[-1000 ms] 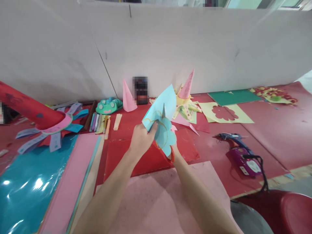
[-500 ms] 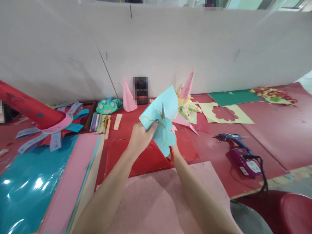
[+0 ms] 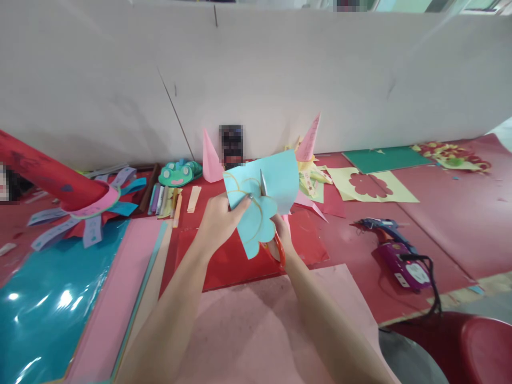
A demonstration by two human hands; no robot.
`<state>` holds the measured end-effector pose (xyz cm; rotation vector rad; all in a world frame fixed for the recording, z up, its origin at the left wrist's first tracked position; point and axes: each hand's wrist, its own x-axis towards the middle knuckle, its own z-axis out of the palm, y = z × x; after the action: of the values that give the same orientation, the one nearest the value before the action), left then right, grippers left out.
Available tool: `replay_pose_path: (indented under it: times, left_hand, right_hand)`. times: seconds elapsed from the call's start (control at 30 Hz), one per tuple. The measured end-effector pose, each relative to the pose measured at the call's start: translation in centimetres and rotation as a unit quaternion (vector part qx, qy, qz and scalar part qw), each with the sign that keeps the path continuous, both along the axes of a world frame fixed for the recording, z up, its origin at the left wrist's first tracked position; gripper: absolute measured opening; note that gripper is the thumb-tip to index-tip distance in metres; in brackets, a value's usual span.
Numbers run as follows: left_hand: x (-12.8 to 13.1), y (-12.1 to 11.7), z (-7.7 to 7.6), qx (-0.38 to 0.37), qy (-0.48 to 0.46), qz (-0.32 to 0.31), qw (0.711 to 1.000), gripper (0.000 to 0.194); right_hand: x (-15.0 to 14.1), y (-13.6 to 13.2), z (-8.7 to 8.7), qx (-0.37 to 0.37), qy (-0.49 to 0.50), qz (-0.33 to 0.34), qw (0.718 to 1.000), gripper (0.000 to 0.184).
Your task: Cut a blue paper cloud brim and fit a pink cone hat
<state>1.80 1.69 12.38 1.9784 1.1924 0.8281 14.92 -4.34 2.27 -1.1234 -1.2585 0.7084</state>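
Head view, left to right, as I follow it from my remote station. Toward the tabletop's (image 3: 444,218) left end, a red tube (image 3: 48,173) slants above a glossy blue pack (image 3: 60,304). A pink cone (image 3: 210,160) stands near the back edge. Over the tabletop's middle, the left hand (image 3: 218,221) pinches the blue paper (image 3: 282,170), thumb on its face. That sheet is held up off the surface, its lower right edge scalloped, curved lines drawn inside. Scissors (image 3: 263,184) cross it, gripped by the right hand (image 3: 283,232), with a red-orange handle loop below. Farther right lie a yellow sheet (image 3: 402,189) with a flower-shaped opening and, nearer the front edge, a glue gun (image 3: 388,228) beside a purple box (image 3: 402,266).

I judge the left thumb to be at risk: it sits close to the blade, and a twist of the unsupported paper could bring the two together. Curling could also steer a cut off the drawn line.

Paper hides the lower blade and most right-hand fingers from me; I cannot tell whether the blades are parted. The tube's far end is cut off by the frame, and a dark object (image 3: 232,145) behind is pixelated.
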Motion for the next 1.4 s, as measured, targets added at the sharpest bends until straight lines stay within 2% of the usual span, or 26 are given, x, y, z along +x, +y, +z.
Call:
replay_pose_path:
  times: [0.13,0.3,0.53,0.83,1.0,1.17,1.4]
  left_hand:
    - [-0.4,0.2,0.4,0.005,-0.005,0.009,1.0,0.035]
    - [-0.6,0.4,0.6,0.018,0.012,0.024,0.999,0.033]
    - [-0.6,0.3,0.8,0.026,0.015,0.026,0.999,0.034]
    - [-0.7,0.3,0.9,0.038,0.028,0.038,0.998,0.031]
    - [-1.0,0.6,1.0,0.046,0.025,0.002,0.999,0.029]
    - [-1.4,1.0,0.8,0.054,0.048,-0.036,0.997,0.028]
    - [-1.9,1.0,1.1,0.041,0.055,-0.041,0.997,0.031]
  right_hand:
    - [-0.3,-0.1,0.7,-0.007,0.033,0.005,0.999,0.039]
    - [-0.6,-0.1,0.1,-0.032,0.036,-0.011,0.999,0.032]
    - [-0.6,-0.1,-0.1,-0.045,0.044,-0.008,0.998,0.034]
    - [-0.8,-0.4,0.8,-0.054,0.044,-0.005,0.998,0.029]
    - [-0.8,-0.6,1.3,-0.037,0.027,0.019,0.999,0.029]
    - [-0.5,-0.5,1.0,-0.04,0.027,0.027,0.998,0.03]
    - [-0.2,-0.2,0.8,-0.013,-0.002,0.027,1.0,0.04]
